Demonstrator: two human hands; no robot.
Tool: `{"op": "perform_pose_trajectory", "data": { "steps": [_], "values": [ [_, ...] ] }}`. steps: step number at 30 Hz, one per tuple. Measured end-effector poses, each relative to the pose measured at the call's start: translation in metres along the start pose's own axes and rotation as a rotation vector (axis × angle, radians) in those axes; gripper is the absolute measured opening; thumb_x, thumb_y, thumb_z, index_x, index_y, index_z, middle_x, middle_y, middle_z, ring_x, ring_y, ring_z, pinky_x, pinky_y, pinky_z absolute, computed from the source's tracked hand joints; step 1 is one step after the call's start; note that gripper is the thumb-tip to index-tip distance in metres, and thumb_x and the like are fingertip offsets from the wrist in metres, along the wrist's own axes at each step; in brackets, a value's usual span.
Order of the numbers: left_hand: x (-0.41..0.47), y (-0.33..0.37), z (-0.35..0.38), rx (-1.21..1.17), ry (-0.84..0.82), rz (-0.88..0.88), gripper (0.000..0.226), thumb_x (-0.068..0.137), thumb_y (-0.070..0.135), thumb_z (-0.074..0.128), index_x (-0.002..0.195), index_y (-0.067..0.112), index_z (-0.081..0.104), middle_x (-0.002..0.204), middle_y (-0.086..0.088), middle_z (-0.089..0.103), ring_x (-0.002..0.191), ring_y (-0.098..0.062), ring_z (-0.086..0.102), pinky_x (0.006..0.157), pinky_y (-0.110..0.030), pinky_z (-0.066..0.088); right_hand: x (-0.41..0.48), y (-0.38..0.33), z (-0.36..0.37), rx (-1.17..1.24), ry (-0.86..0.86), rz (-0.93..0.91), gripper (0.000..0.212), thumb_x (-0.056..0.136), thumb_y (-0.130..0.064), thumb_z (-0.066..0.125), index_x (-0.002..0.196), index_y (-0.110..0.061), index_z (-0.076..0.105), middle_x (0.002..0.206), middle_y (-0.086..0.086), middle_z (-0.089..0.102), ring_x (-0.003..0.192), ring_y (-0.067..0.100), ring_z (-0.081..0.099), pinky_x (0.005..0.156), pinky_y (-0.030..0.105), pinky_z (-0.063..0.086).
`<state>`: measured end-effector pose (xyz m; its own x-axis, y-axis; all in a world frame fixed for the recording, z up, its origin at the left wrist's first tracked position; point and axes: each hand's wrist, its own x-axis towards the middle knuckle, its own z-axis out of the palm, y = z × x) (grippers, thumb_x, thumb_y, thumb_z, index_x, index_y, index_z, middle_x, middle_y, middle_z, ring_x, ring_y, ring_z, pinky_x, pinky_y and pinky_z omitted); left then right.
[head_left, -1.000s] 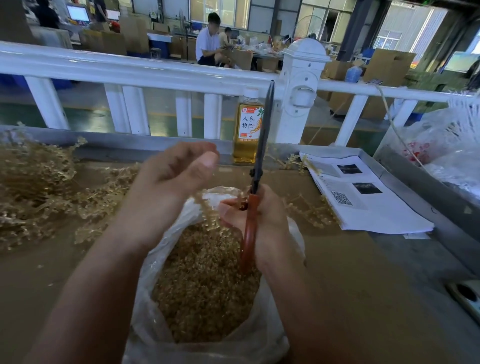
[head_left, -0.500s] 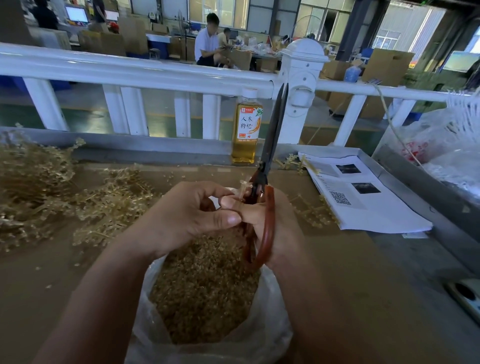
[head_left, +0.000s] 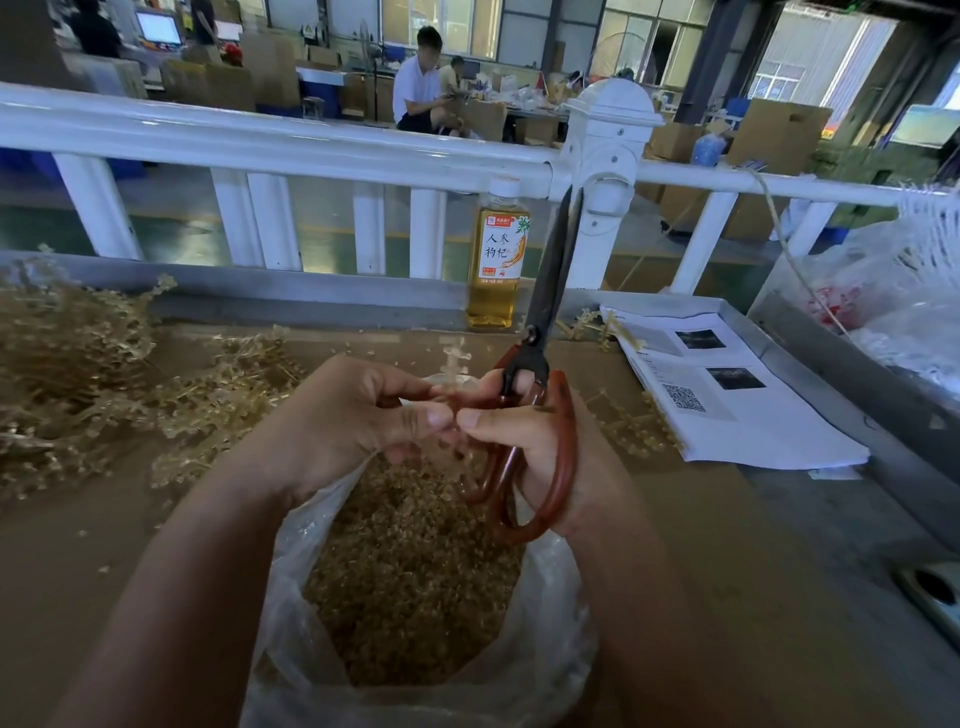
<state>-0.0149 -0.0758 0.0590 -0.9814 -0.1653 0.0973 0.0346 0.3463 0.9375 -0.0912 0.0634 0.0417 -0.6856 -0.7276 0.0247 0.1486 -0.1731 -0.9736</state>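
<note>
Head view: 2 hands meet above the open mouth of 1 clear plastic bag standing at the near edge of the brown desk; the bag holds a deep heap of small golden bits. Left hand is curled, its thumb and fingers pinching 1 pale sprig that sticks up just above the knuckles; right hand grasps 1 pair of scissors, fingers threaded through the 2 red-brown loops, while its thumb tip touches the left thumb at the sprig's base. Scissor blades are dark, nearly together, and point up and away toward the far edge; the loops hang over the bag's mouth.

Along the left edge of the desk lies 1 loose pile of golden sprigs, spreading toward the middle; a few more stray sprigs lie right of the scissors, touching 1 stack of printed sheets near the right edge, whose top sheet shows 2 dark photos and 1 QR code. At the far edge stands 1 upright bottle of amber drink with a white cap, just beside the blades as seen from here. Behind it runs 1 white railing; crumpled clear bags are heaped past the right edge; 2 people sit in the hall beyond.
</note>
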Motion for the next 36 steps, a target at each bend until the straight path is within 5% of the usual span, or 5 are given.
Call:
{"op": "perform_pose_trajectory", "data": {
  "steps": [11, 19, 27, 31, 36],
  "values": [
    [0.002, -0.003, 0.003, -0.105, 0.045, -0.094, 0.016, 0.069, 0.011, 0.070, 0.085, 0.009, 0.072, 0.067, -0.005, 0.071, 0.060, -0.006, 0.065, 0.053, -0.011, 0.046, -0.003, -0.004, 0.002, -0.280, 0.126, -0.085, 0.021, 0.073, 0.013, 0.065, 0.091, 0.005, 0.058, 0.076, 0.002, 0.064, 0.078, 0.018, 0.066, 0.066, 0.024, 0.055],
    [0.000, -0.001, 0.007, -0.165, -0.080, -0.120, 0.016, 0.082, -0.008, 0.055, 0.075, 0.001, 0.067, 0.055, 0.001, 0.067, 0.053, -0.001, 0.062, 0.051, -0.007, 0.044, -0.002, -0.003, 0.002, -0.329, 0.165, -0.094, 0.029, 0.070, 0.012, 0.068, 0.075, -0.013, 0.053, 0.083, -0.006, 0.069, 0.083, 0.004, 0.066, 0.070, 0.017, 0.054],
    [0.003, -0.003, 0.010, -0.241, 0.073, -0.089, 0.019, 0.065, 0.023, 0.065, 0.075, 0.007, 0.071, 0.055, 0.004, 0.064, 0.050, 0.000, 0.058, 0.051, -0.010, 0.045, 0.000, -0.009, 0.000, -0.317, 0.237, -0.114, 0.032, 0.070, 0.008, 0.072, 0.071, -0.015, 0.049, 0.057, -0.014, 0.064, 0.059, -0.003, 0.062, 0.059, 0.016, 0.051],
    [0.005, -0.006, 0.012, -0.177, 0.071, -0.065, 0.007, 0.078, -0.001, 0.062, 0.075, 0.002, 0.067, 0.059, 0.000, 0.065, 0.052, -0.003, 0.059, 0.048, -0.010, 0.043, -0.001, -0.004, 0.003, -0.222, 0.254, -0.116, 0.036, 0.071, 0.016, 0.065, 0.074, -0.015, 0.048, 0.065, -0.009, 0.066, 0.065, -0.001, 0.065, 0.065, 0.019, 0.054],
    [0.009, -0.008, 0.023, -0.058, 0.232, -0.003, 0.011, 0.086, 0.004, 0.060, 0.079, 0.003, 0.068, 0.078, -0.028, 0.062, 0.067, -0.020, 0.051, 0.066, -0.032, 0.041, 0.003, -0.003, 0.003, -0.199, 0.302, -0.146, 0.033, 0.072, 0.012, 0.067, 0.078, -0.014, 0.047, 0.065, -0.009, 0.067, 0.070, 0.001, 0.065, 0.068, 0.019, 0.054]
  ]
}}
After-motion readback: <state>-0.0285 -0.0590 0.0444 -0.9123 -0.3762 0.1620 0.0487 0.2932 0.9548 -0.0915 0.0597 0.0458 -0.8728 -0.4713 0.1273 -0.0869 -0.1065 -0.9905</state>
